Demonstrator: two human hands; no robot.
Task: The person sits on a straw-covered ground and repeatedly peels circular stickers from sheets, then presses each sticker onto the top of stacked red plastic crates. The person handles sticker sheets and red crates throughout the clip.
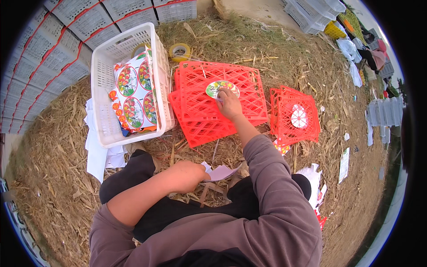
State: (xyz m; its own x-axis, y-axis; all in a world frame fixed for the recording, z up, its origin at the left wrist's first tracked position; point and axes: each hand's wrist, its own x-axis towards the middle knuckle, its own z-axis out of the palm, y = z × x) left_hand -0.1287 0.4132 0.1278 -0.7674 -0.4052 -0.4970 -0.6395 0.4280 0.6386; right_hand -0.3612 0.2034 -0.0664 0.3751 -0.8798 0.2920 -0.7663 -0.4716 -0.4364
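Brown sleeves (276, 180), left hand (189, 176) around paper (221, 172), right hand (229, 103) on label (212, 89), grip unclear, sticker sheets (137, 95) in white basket (102, 100)

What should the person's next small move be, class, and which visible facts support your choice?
Probably press the oval label down with the right hand, working outward across it: that hand is touching the label, which lies over the openings of the red plastic lattice, while the left hand holds pale paper apart from it, nearer the body.
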